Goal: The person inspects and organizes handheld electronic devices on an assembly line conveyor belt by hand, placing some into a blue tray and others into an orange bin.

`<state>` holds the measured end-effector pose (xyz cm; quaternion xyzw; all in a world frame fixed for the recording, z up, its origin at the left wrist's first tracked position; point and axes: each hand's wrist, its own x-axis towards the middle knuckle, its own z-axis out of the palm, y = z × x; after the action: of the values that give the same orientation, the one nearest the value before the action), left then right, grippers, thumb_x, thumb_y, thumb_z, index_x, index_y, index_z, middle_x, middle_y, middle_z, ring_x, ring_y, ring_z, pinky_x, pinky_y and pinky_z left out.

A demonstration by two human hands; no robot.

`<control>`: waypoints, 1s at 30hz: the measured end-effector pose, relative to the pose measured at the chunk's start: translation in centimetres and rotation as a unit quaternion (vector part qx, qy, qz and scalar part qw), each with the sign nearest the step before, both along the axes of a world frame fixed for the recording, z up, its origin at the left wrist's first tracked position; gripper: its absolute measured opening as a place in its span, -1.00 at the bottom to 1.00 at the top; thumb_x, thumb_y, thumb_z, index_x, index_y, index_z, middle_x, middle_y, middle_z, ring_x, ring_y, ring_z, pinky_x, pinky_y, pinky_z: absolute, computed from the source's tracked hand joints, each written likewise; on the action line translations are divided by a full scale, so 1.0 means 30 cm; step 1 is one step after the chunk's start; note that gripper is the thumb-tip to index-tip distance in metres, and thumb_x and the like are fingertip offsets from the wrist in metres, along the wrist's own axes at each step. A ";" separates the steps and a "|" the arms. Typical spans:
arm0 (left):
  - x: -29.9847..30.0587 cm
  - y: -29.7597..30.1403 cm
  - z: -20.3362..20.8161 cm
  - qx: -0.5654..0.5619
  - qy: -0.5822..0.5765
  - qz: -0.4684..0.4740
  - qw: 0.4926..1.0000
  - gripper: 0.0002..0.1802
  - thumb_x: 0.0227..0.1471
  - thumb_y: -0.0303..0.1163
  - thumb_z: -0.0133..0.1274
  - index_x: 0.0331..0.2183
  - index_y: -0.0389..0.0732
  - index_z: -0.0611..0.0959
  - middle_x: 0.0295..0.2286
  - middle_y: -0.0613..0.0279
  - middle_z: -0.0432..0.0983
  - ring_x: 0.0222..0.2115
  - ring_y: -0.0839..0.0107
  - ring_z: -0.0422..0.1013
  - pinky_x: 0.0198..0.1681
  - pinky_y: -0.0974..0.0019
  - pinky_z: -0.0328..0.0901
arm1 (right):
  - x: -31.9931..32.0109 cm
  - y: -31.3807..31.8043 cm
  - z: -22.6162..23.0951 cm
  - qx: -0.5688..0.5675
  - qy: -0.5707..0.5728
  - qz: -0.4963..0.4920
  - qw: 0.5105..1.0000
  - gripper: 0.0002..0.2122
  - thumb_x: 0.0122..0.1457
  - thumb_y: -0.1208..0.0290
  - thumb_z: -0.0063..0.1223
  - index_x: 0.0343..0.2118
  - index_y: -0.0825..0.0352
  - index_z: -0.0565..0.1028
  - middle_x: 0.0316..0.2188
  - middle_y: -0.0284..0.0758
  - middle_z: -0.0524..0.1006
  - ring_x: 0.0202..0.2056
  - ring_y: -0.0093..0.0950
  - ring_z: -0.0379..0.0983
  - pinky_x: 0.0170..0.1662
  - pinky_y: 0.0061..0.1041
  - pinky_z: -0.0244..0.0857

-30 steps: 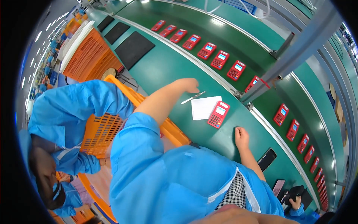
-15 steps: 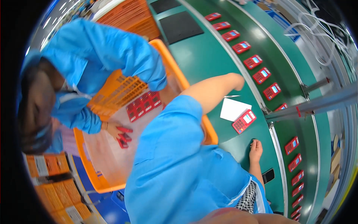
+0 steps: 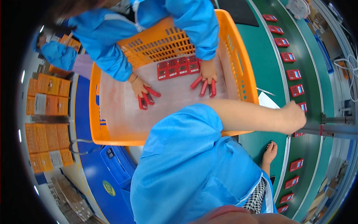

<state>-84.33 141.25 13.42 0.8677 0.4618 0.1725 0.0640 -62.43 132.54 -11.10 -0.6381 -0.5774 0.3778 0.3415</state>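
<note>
My left hand (image 3: 292,118) is stretched out over the edge of the conveyor, its fingers curled and hidden behind the back of the hand. Beside it shows a sliver of a red card terminal (image 3: 298,134), and another red terminal (image 3: 302,106) lies on its far side. Whether the hand holds one cannot be seen. My right hand (image 3: 271,148) rests low over the green tabletop (image 3: 248,143) with fingers bent and pressed together. Under my left forearm a white paper (image 3: 266,100) sticks out, with a pen (image 3: 265,91) beside it.
On my left stands an orange basket (image 3: 244,80) lined with film. A co-worker's two hands (image 3: 140,89) hold several red terminals over it, near a row of them (image 3: 178,68). More terminals ride the green conveyor (image 3: 274,48). A metal post (image 3: 335,130) crosses it. Orange cartons (image 3: 46,106) are stacked behind.
My view has swung left towards the basket. My left hand has moved from the table out to the conveyor. The terminal on the paper no longer shows. Both co-worker's hands are now visible.
</note>
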 end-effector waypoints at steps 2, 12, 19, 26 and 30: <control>-0.009 -0.036 -0.007 -0.067 0.054 -0.029 0.996 -0.86 -0.38 -0.42 0.04 -0.59 -0.20 0.60 -0.58 0.13 0.48 -0.50 0.28 0.45 -0.57 0.25 0.25 | 0.001 0.012 0.000 -0.004 0.000 0.007 1.000 -0.83 0.17 0.40 -0.19 -0.33 0.39 0.40 -0.57 -0.42 0.37 -0.55 -0.67 0.24 -0.46 -0.71 0.19; -0.065 -0.034 -0.080 -0.197 0.018 -0.026 0.980 -0.85 -0.24 -0.41 -0.03 -0.56 -0.23 0.60 -0.54 0.09 0.51 -0.45 0.20 0.46 -0.49 0.18 0.33 | -0.004 0.034 0.008 -0.005 -0.015 0.014 1.000 -0.82 0.17 0.36 -0.17 -0.34 0.38 0.41 -0.57 -0.41 0.38 -0.56 -0.68 0.25 -0.48 -0.70 0.19; -0.114 -0.031 -0.081 -0.229 -0.015 -0.008 0.973 -0.76 -0.19 -0.28 -0.03 -0.58 -0.26 0.59 -0.60 -0.01 0.48 -0.50 0.06 0.43 -0.43 0.11 0.32 | -0.050 0.032 0.031 -0.006 -0.001 -0.009 1.000 -0.86 0.14 0.43 -0.15 -0.34 0.40 0.40 -0.55 -0.39 0.39 -0.51 -0.65 0.29 -0.42 -0.66 0.22; -0.128 -0.035 -0.098 -0.257 -0.019 -0.021 0.966 -0.78 -0.16 -0.28 -0.03 -0.50 -0.22 0.59 -0.53 0.00 0.49 -0.46 0.07 0.42 -0.39 0.13 0.31 | -0.074 0.010 0.010 0.011 0.061 -0.057 0.996 -0.87 0.14 0.46 -0.14 -0.34 0.40 0.41 -0.51 -0.41 0.41 -0.48 -0.66 0.30 -0.39 -0.68 0.22; -0.142 -0.033 -0.103 -0.275 -0.023 -0.024 0.961 -0.77 -0.14 -0.29 -0.03 -0.45 -0.23 0.58 -0.51 0.00 0.49 -0.45 0.07 0.42 -0.38 0.15 0.30 | -0.085 0.012 0.011 0.015 0.063 -0.066 0.996 -0.86 0.12 0.45 -0.12 -0.35 0.40 0.42 -0.52 -0.38 0.43 -0.48 -0.63 0.32 -0.38 -0.65 0.23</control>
<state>-88.57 140.27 10.32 0.8231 0.4691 0.0574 0.3150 -64.97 132.89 -10.79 -0.6445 -0.5171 0.3849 0.4112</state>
